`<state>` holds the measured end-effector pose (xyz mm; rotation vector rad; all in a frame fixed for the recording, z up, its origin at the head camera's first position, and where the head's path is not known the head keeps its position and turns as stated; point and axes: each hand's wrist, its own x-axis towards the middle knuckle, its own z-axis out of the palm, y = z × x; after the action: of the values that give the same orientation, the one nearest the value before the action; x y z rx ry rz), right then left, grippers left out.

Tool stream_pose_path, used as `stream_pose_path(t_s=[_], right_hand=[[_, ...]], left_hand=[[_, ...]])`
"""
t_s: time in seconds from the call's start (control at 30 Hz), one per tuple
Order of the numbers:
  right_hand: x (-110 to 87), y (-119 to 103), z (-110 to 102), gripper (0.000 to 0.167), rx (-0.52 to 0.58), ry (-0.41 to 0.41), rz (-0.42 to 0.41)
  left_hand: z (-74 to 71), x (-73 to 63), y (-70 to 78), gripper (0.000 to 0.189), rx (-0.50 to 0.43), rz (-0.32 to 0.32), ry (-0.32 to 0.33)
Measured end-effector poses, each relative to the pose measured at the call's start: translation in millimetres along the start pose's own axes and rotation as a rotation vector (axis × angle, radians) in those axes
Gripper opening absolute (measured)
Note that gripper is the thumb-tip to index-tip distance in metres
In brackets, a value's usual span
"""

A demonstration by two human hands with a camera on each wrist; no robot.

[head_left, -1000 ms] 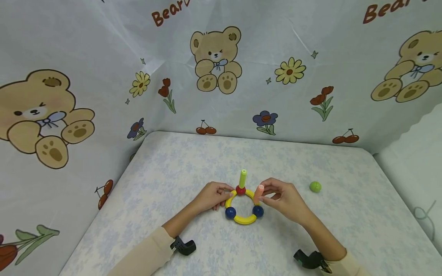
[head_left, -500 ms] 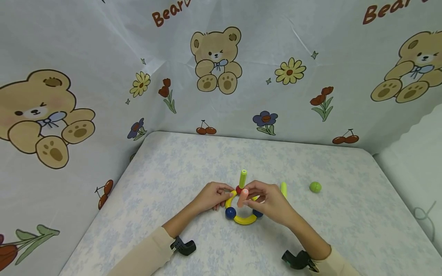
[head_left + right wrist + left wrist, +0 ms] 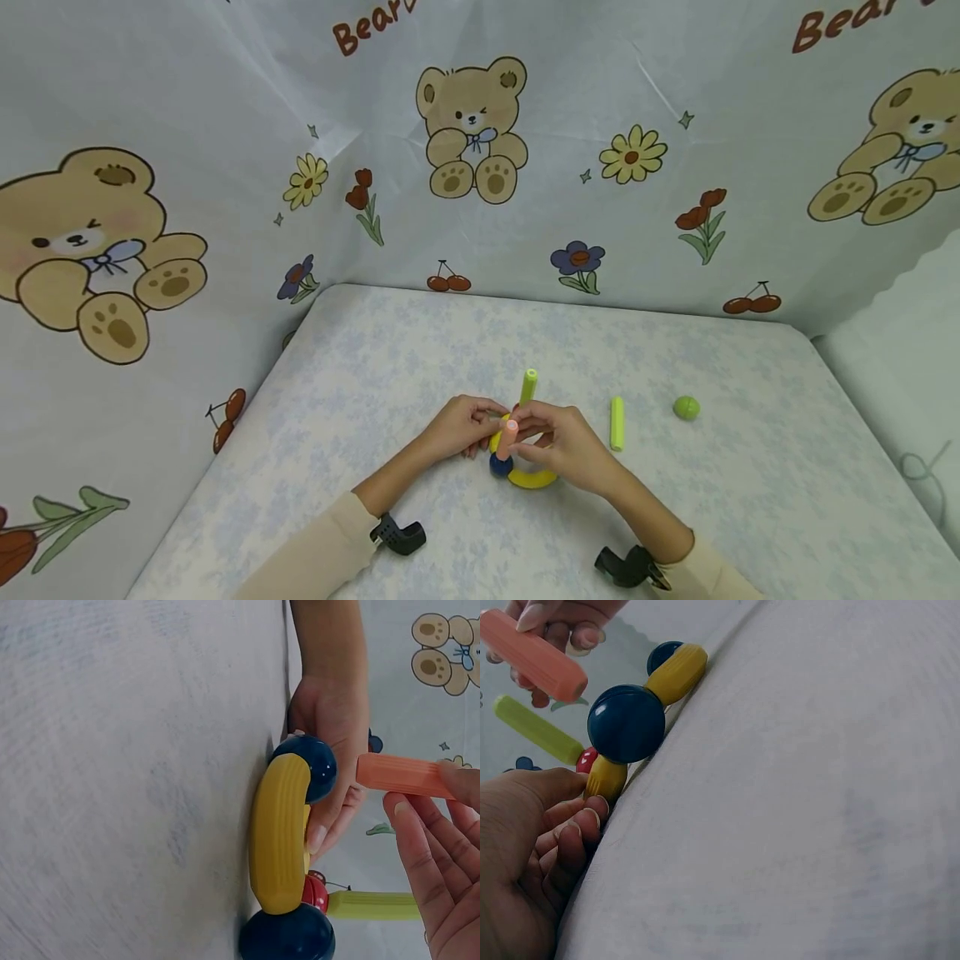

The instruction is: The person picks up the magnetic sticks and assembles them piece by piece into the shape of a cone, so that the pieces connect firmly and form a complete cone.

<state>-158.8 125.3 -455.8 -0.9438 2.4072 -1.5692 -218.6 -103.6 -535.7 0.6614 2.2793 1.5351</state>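
An orange rod is pinched between the thumb and fingers of my right hand. Its lower end hangs just above a dark blue ball, with a small gap in both wrist views. That ball belongs to a ring of yellow curved rods and balls lying on the table. My left hand pinches the ring's left yellow curved rod. From the ring's red ball a yellow-green rod stands upright. The second blue ball is hidden behind my right hand in the head view.
To the right of my right hand, a loose yellow-green rod lies on the patterned table. Further right is a light green ball. A bear-printed cloth hangs behind the table.
My right hand has carried the orange rod leftward across the ring, from near the right blue ball to over the left one. This uncovers the loose yellow-green rod. My left hand stays put.
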Motion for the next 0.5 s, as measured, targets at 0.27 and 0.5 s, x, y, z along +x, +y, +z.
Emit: stream_pose_path(t_s=[0.27,0.5], right_hand=[[2.4,1.0,4.2,0.027,-0.031,-0.018,-0.012],[2.7,1.6,4.8,0.030,-0.044,-0.024,0.001]], left_hand=[[-0.7,0.6,0.9,0.025,-0.003,-0.032,0.013],[-0.6,0.2,0.3,0.025,0.000,-0.030,0.013]])
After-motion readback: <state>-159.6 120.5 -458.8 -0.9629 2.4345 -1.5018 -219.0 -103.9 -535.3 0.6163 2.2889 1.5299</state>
